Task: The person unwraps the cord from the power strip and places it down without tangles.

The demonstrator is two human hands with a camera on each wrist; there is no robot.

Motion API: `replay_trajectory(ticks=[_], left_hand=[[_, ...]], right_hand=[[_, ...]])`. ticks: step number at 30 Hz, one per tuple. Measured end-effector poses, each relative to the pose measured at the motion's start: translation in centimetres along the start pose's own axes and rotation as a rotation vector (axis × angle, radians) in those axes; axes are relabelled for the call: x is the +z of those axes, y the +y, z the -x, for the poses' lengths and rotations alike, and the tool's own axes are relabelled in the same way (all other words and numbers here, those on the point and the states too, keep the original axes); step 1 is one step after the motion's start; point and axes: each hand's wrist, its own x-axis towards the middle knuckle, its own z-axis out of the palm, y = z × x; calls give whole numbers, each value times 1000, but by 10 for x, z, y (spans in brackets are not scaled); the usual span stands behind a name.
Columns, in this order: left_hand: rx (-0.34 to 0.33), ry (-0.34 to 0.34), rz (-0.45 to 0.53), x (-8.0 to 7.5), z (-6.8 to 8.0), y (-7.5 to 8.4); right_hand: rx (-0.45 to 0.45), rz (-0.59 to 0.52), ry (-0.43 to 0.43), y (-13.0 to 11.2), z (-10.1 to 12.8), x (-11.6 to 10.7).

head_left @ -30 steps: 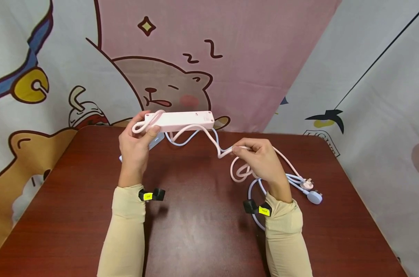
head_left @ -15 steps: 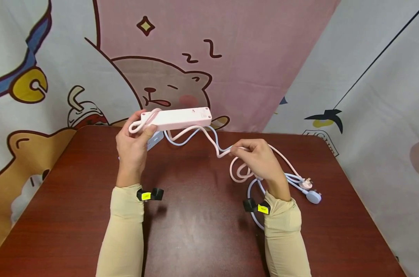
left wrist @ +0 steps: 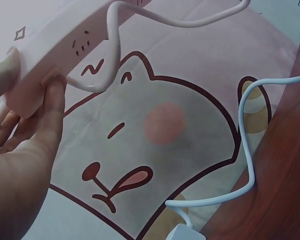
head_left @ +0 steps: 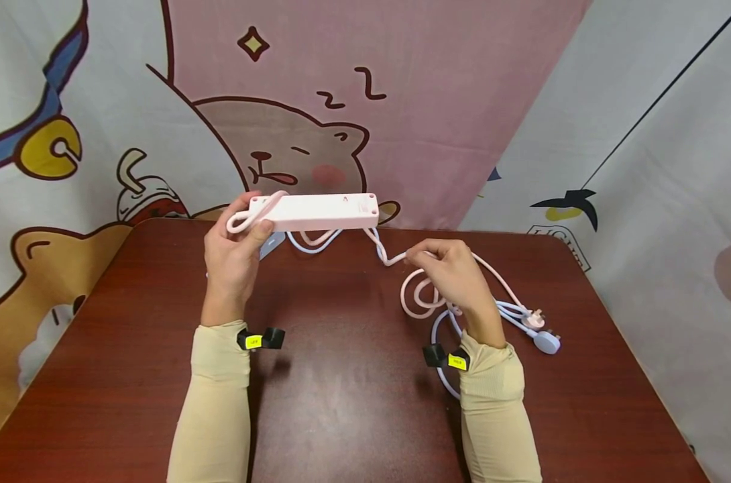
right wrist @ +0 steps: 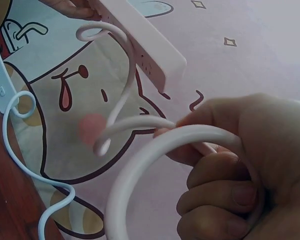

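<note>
My left hand (head_left: 228, 268) grips one end of a pale pink power strip (head_left: 326, 212), held up above the far part of the table. A turn of its pink cord (head_left: 240, 221) crosses over that end. In the left wrist view, sockets (left wrist: 82, 47) show on the side of the strip away from me. Off to the right, my right hand (head_left: 456, 275) pinches the same cord between thumb and forefinger. The right wrist view shows a thick cord loop (right wrist: 140, 165) passing into the palm, the other fingers curled around it.
A light blue power strip (head_left: 271, 245) lies on the table, partly hidden behind my left hand. Its blue cord (head_left: 444, 382) runs to the right. Coiled pink cord (head_left: 410, 308), a pink plug (head_left: 533, 320) and a blue plug (head_left: 547, 343) lie there. A patterned curtain hangs behind.
The strip's free end rises slightly, then comes back down and right, and now covers more of the cord behind it. My right hand keeps its pinch, nearly still.
</note>
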Motion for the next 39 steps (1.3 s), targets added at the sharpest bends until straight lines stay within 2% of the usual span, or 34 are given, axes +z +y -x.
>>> replay_trajectory(ticks=[3, 10, 17, 24, 30, 33, 39], left_hand=[[-10, -29, -17, -1, 1, 0], [-37, -104, -19, -2, 4, 3], [-39, -153, 14, -3, 5, 1], [-82, -215, -35, -4, 6, 3], [-100, -243, -108, -7, 5, 2], [-95, -243, -189, -8, 5, 2], [-95, -194, -326, -8, 4, 3]], right_hand=[[13, 8, 33, 0, 0, -1], [69, -54, 102, 2, -2, -1], [67, -76, 186, 5, -3, -3], [97, -116, 283, 5, -4, -4], [74, -240, 407, 2, -3, -4], [58, -322, 469, 0, -3, -4], [52, -529, 496, -3, -2, -6]])
